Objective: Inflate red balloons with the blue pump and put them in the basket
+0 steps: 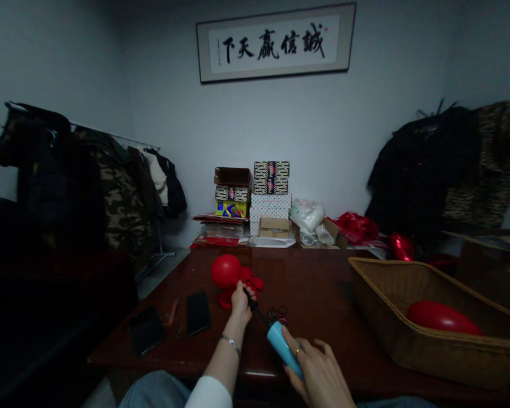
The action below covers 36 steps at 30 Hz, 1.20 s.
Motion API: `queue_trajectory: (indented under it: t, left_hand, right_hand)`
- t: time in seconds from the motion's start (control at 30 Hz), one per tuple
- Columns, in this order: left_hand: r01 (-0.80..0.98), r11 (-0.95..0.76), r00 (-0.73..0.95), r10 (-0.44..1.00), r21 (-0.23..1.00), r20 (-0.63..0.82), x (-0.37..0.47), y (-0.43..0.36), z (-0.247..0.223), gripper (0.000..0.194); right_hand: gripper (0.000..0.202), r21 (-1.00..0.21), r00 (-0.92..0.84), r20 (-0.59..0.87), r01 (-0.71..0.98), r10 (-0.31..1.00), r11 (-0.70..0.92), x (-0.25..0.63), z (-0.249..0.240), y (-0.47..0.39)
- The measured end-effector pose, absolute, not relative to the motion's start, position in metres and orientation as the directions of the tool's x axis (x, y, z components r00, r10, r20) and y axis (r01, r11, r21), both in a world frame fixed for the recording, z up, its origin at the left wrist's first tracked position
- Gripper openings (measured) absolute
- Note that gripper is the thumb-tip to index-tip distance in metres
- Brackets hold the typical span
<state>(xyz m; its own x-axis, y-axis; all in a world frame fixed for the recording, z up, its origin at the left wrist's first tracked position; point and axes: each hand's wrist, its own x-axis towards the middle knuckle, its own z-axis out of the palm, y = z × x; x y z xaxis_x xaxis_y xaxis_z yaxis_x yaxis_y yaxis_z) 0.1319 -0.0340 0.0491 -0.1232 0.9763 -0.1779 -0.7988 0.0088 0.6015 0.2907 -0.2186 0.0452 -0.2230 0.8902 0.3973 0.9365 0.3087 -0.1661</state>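
Observation:
A blue hand balloon pump (283, 345) with a black end slants across the front of the table. My left hand (240, 300) is closed round its black upper end. Just beyond that hand is a round, partly inflated red balloon (226, 271); whether it sits on the pump's tip is hidden by the fingers. My right hand (317, 365) grips the blue barrel, thumb along one side and fingers over the other. Uninflated red balloons (251, 279) lie behind my left hand. Small rubber bands (278, 315) are scattered beside the pump's shaft.
A wicker basket (402, 326) holding an inflated red balloon (444, 317) stands at right. Two dark phone-like slabs (198, 313) lie at left on the brown table (318, 289). Stacked boxes (271, 212) and plastic bags (306, 215) stand behind; coats hang on both sides.

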Motion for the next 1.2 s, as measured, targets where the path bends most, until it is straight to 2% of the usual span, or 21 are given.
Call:
queue_trajectory:
  t: [0.1, 0.23, 0.53, 0.73, 1.0, 1.2]
  left_hand:
    - [-0.756, -0.026, -0.187, 0.966, 0.654, -0.178, 0.122, -0.028, 0.051, 0.025]
    - [-0.761, -0.032, -0.194, 0.964, 0.648, -0.180, 0.121, -0.026, 0.050, 0.027]
    - [-0.784, -0.029, -0.158, 0.975, 0.620, -0.154, 0.132, -0.037, 0.047, 0.030]
    - [-0.756, 0.019, -0.119, 0.979, 0.655, -0.167, 0.146, -0.049, 0.043, 0.031]
    - [-0.733, 0.042, -0.117, 0.975, 0.679, -0.187, 0.151, -0.050, 0.033, 0.030]
    - [-0.729, 0.014, -0.168, 0.965, 0.684, -0.199, 0.135, -0.042, 0.033, 0.031]
  right_hand:
    - [0.065, -0.133, -0.268, 0.454, 0.923, 0.850, 0.362, 0.307, 0.031, -0.227]
    - [0.069, -0.109, -0.288, 0.483, 0.917, 0.827, 0.384, 0.319, 0.020, -0.234]
    - [0.058, -0.207, -0.226, 0.360, 0.927, 0.905, 0.314, 0.304, 0.039, -0.227]
    - [0.059, -0.188, -0.176, 0.327, 0.951, 0.929, 0.246, 0.277, 0.059, -0.208]
    - [0.058, -0.169, -0.151, 0.322, 0.962, 0.935, 0.214, 0.263, 0.057, -0.193]
    - [0.060, -0.188, -0.194, 0.352, 0.944, 0.916, 0.273, 0.277, 0.043, -0.211]
